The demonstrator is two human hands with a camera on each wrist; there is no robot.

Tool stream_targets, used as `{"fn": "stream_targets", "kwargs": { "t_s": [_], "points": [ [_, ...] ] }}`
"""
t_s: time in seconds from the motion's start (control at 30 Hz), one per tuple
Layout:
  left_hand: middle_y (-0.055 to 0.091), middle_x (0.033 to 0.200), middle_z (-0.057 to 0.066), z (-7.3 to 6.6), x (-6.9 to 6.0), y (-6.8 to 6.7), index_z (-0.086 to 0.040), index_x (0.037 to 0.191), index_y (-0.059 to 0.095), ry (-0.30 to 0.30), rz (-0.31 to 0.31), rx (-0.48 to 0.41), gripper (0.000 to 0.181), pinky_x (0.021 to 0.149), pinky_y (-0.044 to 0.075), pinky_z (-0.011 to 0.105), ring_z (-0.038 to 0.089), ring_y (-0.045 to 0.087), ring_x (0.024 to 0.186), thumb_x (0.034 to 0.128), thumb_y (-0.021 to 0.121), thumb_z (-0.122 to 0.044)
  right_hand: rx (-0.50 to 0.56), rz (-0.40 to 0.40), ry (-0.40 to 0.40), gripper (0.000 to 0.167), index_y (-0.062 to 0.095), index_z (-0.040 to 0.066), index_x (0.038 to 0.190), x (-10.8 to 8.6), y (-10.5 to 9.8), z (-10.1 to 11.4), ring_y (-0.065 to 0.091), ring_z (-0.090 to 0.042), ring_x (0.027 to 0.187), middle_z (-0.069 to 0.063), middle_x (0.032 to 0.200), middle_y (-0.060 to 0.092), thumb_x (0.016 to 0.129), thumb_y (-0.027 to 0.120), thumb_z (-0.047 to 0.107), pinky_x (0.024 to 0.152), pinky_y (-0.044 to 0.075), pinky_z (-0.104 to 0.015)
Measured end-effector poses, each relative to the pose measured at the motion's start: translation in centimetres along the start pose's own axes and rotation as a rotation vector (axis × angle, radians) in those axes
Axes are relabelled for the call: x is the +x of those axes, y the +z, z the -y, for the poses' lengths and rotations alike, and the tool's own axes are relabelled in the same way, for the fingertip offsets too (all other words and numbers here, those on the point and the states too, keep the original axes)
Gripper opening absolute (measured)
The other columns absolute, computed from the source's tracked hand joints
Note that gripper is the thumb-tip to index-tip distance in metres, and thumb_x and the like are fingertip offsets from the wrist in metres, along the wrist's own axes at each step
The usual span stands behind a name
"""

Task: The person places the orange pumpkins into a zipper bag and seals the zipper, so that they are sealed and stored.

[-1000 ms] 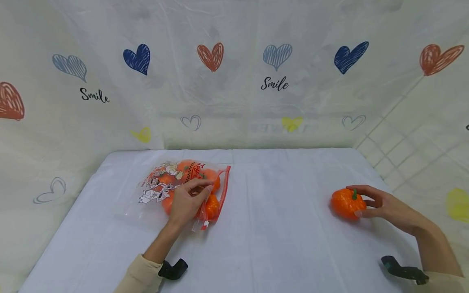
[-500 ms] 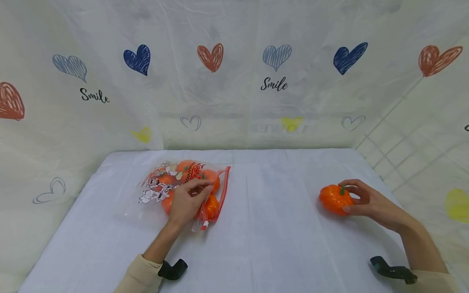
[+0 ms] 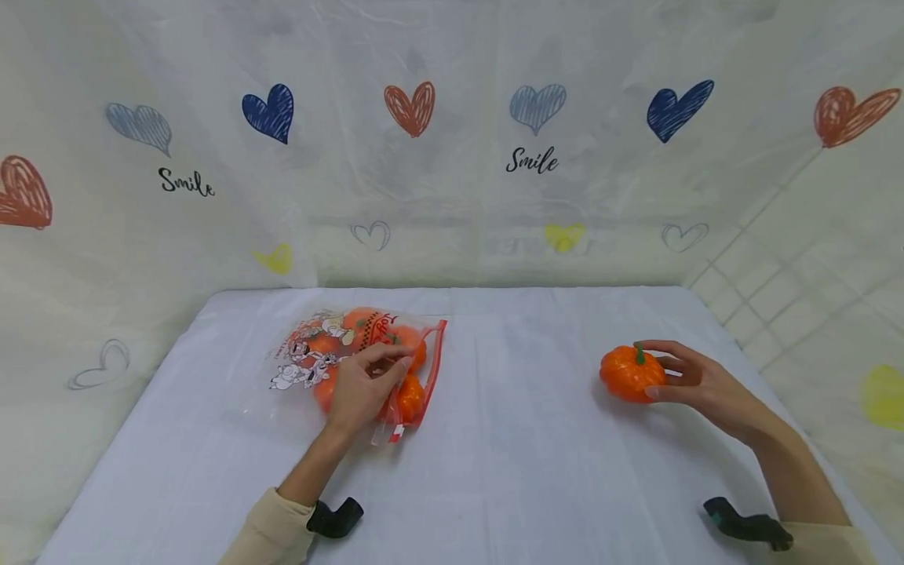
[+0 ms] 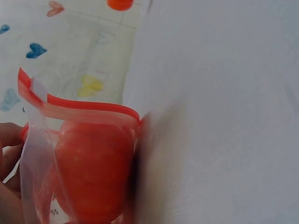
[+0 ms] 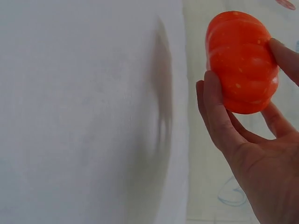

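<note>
A clear zip bag (image 3: 282,404) with a red zip edge and printed cartoon figures lies on the left of the table, several orange pumpkins inside. My left hand (image 3: 363,392) pinches the upper layer of the bag near its mouth, which faces right. One bagged pumpkin (image 4: 96,170) shows just inside the red edge in the left wrist view. On the right side, my right hand (image 3: 695,384) grips a small toy pumpkin (image 3: 631,375) with a green stem, thumb and fingers round its side. In the right wrist view this pumpkin (image 5: 243,63) appears raised off the cloth.
A white cloth (image 3: 508,455) covers the table. Behind it hangs a pale sheet (image 3: 452,196) printed with hearts and "Smile". Black straps (image 3: 335,518) stick out at both wrists, beside beige sleeves (image 3: 271,530).
My right hand has carried the pumpkin leftward and slightly away from me, more slowly in the last half second. The left hand and the bag stay in place.
</note>
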State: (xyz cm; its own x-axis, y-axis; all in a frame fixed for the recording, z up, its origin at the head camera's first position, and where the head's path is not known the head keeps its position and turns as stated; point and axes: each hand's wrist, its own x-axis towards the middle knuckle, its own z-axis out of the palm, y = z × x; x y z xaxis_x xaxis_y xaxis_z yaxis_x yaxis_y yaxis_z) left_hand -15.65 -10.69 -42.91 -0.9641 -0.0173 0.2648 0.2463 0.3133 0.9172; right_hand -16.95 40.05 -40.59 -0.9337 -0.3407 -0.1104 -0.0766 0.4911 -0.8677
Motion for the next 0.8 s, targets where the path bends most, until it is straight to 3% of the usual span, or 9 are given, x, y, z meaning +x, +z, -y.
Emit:
{"fn": "stream_targets", "kwargs": {
  "t_s": [0.27,0.53,0.8],
  "points": [
    [0.075,0.11,0.003,0.2,-0.1,-0.2,-0.021,0.115,0.08,-0.017,0.005,-0.004,0.019,0.079,0.054,0.017,0.021,0.062,0.096,0.0965,0.075,-0.024,0.029,0.004,-0.026,0.058,0.044,0.017,0.151,1.2,2.1,0.7,0.064,-0.001,0.116,0.014,0.139,0.057,0.099,0.069,0.018,0.091,0.06,-0.026],
    [0.076,0.107,0.004,0.4,0.0,-0.2,-0.021,0.114,0.08,-0.013,0.009,-0.012,0.019,0.078,0.054,0.017,0.022,0.062,0.095,0.0964,0.076,-0.025,0.063,-0.011,-0.051,0.055,0.044,0.014,0.147,1.7,3.9,2.4,0.068,-0.003,0.113,0.0,0.141,0.052,0.098,0.07,0.017,0.09,0.06,-0.026],
    [0.076,0.107,0.003,0.6,0.1,-0.1,-0.021,0.114,0.08,-0.002,0.01,-0.006,0.019,0.078,0.054,0.017,0.022,0.062,0.095,0.0964,0.076,-0.026,0.098,0.004,-0.08,0.056,0.046,0.012,0.147,2.1,5.2,3.2,0.068,-0.005,0.115,0.006,0.139,0.055,0.097,0.07,0.014,0.092,0.06,-0.026]
  ]
}}
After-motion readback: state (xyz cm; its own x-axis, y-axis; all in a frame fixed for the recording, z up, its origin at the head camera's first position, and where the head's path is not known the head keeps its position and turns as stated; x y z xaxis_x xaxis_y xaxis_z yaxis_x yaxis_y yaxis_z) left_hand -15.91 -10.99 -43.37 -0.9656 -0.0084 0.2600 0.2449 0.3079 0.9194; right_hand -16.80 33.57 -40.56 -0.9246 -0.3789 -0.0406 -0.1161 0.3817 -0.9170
